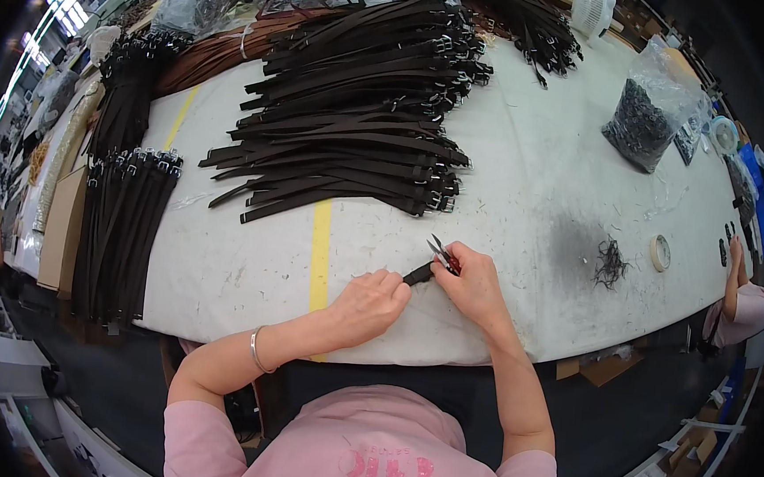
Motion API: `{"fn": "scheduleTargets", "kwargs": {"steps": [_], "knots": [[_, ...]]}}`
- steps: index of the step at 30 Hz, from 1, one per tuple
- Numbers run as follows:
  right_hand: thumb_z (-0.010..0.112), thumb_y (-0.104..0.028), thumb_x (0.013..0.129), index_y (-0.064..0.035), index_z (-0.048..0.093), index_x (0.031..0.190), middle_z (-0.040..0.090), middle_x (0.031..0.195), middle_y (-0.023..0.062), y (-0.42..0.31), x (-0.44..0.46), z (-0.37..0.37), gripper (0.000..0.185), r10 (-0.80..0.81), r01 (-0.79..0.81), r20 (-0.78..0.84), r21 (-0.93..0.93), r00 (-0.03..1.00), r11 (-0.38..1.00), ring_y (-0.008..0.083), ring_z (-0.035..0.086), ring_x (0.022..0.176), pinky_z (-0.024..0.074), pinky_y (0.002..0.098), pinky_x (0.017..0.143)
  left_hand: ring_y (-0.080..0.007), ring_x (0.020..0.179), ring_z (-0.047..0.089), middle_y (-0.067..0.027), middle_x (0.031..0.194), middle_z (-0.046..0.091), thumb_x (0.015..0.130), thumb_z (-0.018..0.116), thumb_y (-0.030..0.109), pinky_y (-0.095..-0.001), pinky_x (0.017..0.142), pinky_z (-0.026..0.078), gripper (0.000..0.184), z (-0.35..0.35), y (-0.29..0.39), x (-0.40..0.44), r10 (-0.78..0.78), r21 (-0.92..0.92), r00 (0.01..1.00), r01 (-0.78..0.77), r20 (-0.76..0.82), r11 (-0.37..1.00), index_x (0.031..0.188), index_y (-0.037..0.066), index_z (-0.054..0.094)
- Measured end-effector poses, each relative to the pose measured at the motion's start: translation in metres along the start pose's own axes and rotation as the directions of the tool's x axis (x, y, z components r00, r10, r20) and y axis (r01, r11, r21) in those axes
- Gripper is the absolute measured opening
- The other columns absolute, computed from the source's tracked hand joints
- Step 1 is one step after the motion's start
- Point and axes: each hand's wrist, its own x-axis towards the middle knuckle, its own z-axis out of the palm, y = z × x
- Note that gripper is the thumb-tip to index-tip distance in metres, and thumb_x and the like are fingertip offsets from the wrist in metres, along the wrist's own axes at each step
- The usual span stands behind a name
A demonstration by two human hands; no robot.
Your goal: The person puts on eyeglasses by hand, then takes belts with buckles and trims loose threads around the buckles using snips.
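My left hand (370,305) is closed round a short stretch of black strap (417,275), likely part of a belt; the rest of it is hidden by my hands. In my right hand (471,285) is a small pair of thread snips (436,245), blades pointing up and away, with a bit of red at the grip. My right fingers also meet the strap's other side. Just beyond my hands lies a wide stack of black belts (345,130), their metal buckles toward the right.
More buckled belts hang in bundles at the left table edge (126,229). Brown straps (209,54) lie behind. To the right are a thread pile (610,265), a tape roll (660,253) and a bag of dark parts (640,124). Another person's arm (733,281) is at far right.
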Motion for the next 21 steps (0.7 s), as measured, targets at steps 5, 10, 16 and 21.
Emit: {"fn": "scheduleTargets", "kwargs": {"steps": [5, 10, 16, 21], "knots": [[0.063, -0.012, 0.079, 0.0028, 0.058, 0.078, 0.05, 0.055, 0.0078, -0.003, 0.0, 0.004, 0.016, 0.027, -0.025, -0.065, 0.031, 0.997, 0.999, 0.0119, 0.043, 0.051, 0.0361, 0.0286, 0.048, -0.0353, 0.067, 0.059, -0.0171, 0.069, 0.059, 0.077, 0.055, 0.0, -0.0405, 0.059, 0.045, 0.011, -0.008, -0.009, 0.022, -0.307, -0.321, 0.95, 0.307, 0.05, 0.896, 0.086, -0.001, 0.049], [0.062, -0.011, 0.081, 0.0031, 0.057, 0.078, 0.051, 0.056, 0.0077, 0.0, 0.003, 0.01, 0.015, 0.016, -0.009, -0.096, 0.072, 0.995, 0.997, 0.0122, 0.043, 0.051, 0.0361, 0.0284, 0.048, -0.0348, 0.064, 0.06, -0.0155, 0.066, 0.06, 0.078, 0.058, 0.003, -0.0398, 0.059, 0.046, 0.01, 0.006, -0.016, 0.046, -0.336, -0.372, 0.941, 0.324, 0.035, 0.87, 0.087, -0.001, 0.054], [0.061, -0.022, 0.084, -0.0006, 0.051, 0.093, 0.061, 0.069, 0.0147, 0.001, -0.003, -0.006, 0.025, 0.059, -0.059, -0.003, 0.069, 0.998, 0.996, 0.0313, 0.058, 0.056, 0.0431, 0.0395, 0.054, -0.0306, 0.061, 0.06, -0.0129, 0.069, 0.062, 0.077, 0.06, 0.006, -0.0373, 0.055, 0.045, 0.005, 0.021, -0.014, 0.046, -0.338, -0.353, 0.938, 0.29, -0.081, 0.889, 0.08, 0.002, 0.06], [0.055, -0.024, 0.088, -0.0019, 0.046, 0.101, 0.063, 0.078, 0.0149, -0.016, -0.029, -0.015, 0.027, 0.019, -0.008, 0.041, -0.252, 0.999, 0.968, 0.0351, 0.061, 0.063, 0.0459, 0.0428, 0.057, -0.0192, 0.052, 0.057, -0.0111, 0.062, 0.059, 0.079, 0.058, 0.003, -0.0314, 0.05, 0.044, 0.005, 0.02, -0.02, 0.046, -0.409, -0.503, 0.912, 0.343, -0.023, 0.793, 0.082, -0.001, 0.06]]}}
